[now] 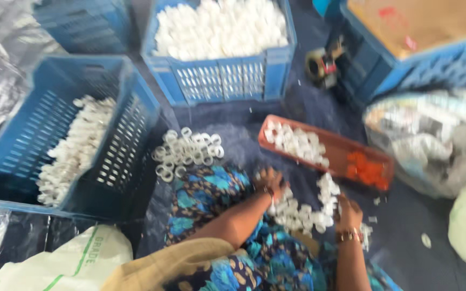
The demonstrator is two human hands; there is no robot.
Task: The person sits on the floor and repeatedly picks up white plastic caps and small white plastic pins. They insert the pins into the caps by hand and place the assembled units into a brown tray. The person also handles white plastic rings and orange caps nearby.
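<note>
The whole view is motion-blurred. My left hand rests at the left edge of a pile of small white plastic rings lying on my lap and the dark floor sheet. At the right side of the same pile is my right hand, with a bracelet at its wrist and its fingers curled down among the rings. The blur hides whether either hand grips any rings. Just beyond the pile lies a long brown tray that holds white rings at its left end and orange pieces at its right end.
A second cluster of white rings lies on the floor to the left. Blue crates stand around: a tilted one with rings, a full one and one under cardboard. A tape dispenser, clear bags and a white sack lie nearby.
</note>
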